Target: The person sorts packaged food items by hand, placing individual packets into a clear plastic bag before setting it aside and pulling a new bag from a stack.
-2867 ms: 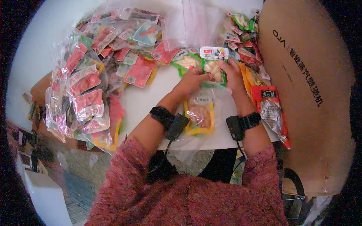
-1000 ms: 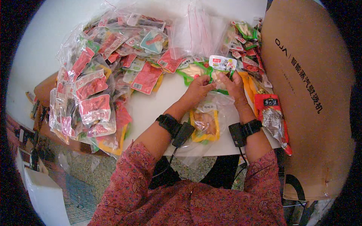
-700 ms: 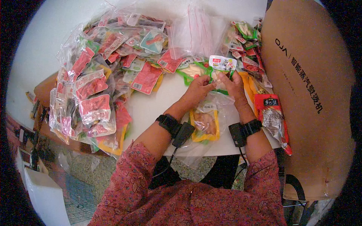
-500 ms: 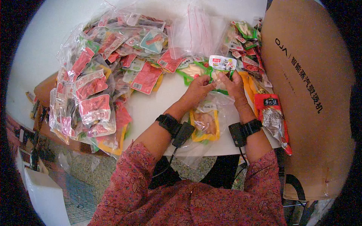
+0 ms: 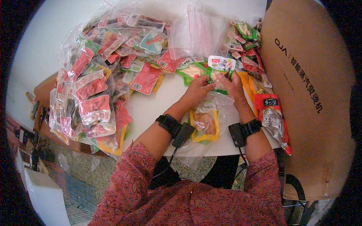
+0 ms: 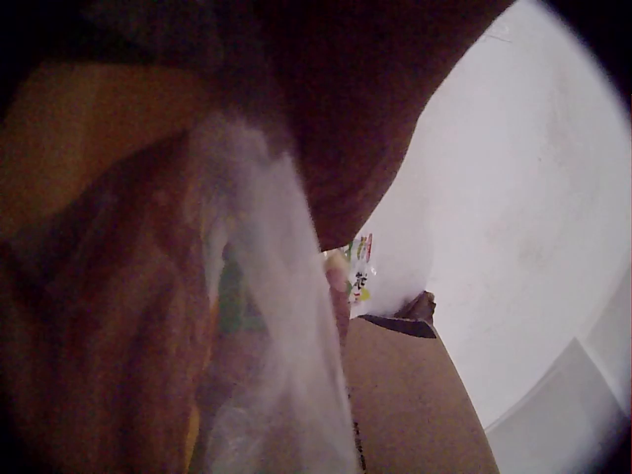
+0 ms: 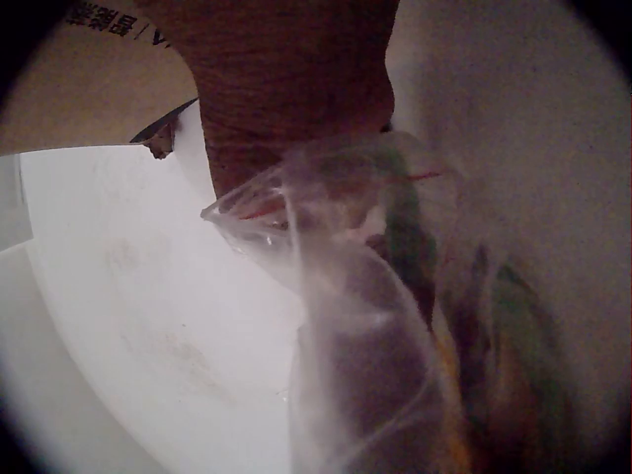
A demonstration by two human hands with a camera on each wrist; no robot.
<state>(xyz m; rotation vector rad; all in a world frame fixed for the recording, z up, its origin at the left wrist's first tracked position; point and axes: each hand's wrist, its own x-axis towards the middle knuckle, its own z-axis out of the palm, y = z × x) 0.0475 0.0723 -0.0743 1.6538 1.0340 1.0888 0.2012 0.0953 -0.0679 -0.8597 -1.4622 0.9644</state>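
White-labelled packet (image 5: 221,63), green-edged, one: near the middle of the bench (image 5: 145,113), label away from you. Your right hand (image 5: 233,86) has it in a narrow grip, thumb across the front at its right side. Your left hand (image 5: 197,90) has its fingers curled at the lower left edge, the grip closed on the packet; whether film is pinched too, you cannot tell.

Green-edged packet (image 5: 191,71), pale contents: just left of the white-labelled packet. Yellow-edged packet (image 5: 204,124), within a clear bag (image 5: 226,109): on your side of it. Clear bags (image 5: 194,34), red-lined: beyond it. Bagged packets (image 5: 92,84), a large heap, mostly red: well to its left. Smaller heap (image 5: 245,41): beyond, to its right. Red-and-silver packet (image 5: 272,118): right, nearer you. Brown carton (image 5: 309,132), printed: farther right.
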